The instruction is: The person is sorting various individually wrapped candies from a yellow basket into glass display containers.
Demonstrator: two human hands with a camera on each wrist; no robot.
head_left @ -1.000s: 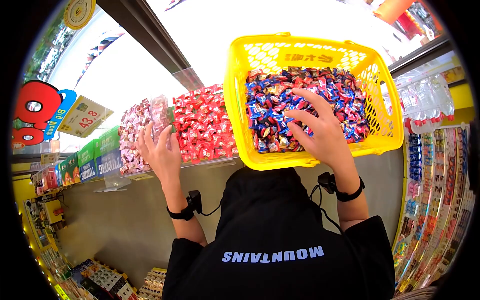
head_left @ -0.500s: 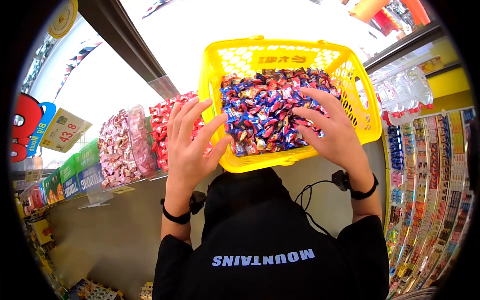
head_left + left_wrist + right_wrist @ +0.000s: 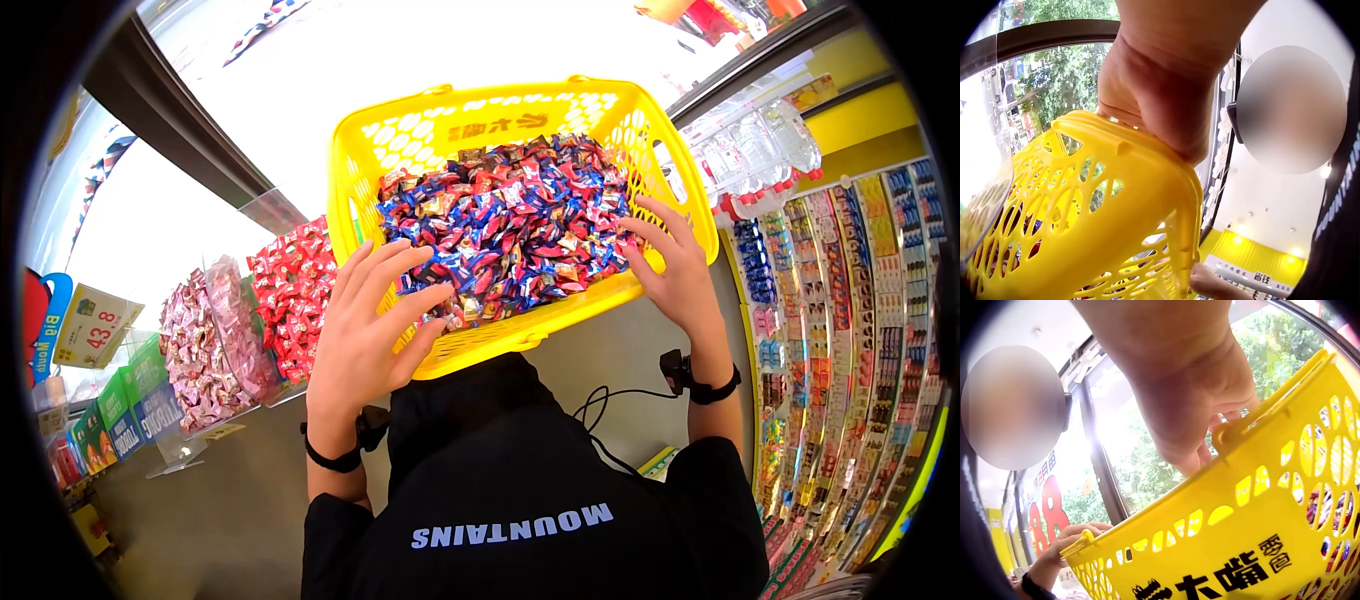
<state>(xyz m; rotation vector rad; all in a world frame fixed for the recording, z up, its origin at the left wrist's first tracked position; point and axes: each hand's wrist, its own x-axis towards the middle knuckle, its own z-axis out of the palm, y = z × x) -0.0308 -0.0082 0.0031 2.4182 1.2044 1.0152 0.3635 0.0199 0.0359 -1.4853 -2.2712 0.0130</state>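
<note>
A yellow plastic shopping basket (image 3: 490, 357), its walls cut with holes, holds a heap of wrapped candies (image 3: 510, 225) in blue, red and gold. Over its near left corner reaches my left hand (image 3: 360, 335), fingers spread and slightly bent above the candies. At the right side my right hand (image 3: 680, 275) has its fingertips inside the rim, thumb apart. In the left wrist view the basket's rim (image 3: 1110, 134) hides the left fingertips. The right wrist view has the right hand (image 3: 1191, 419) over the rim, beside a handle hinge, and the left hand (image 3: 1079, 534) at the far corner.
Left of the basket stand clear bins of red-wrapped candies (image 3: 295, 290) and pink-wrapped candies (image 3: 205, 345), with a price card (image 3: 98, 328) beyond. Bottles (image 3: 755, 150) and racks of hanging packets (image 3: 840, 330) line the right. A dark window frame (image 3: 170, 110) rises behind.
My left hand has come from beside the candy bins to the basket's near left corner. The right hand has drawn back from over the candies to the right rim. The head view has shifted.
</note>
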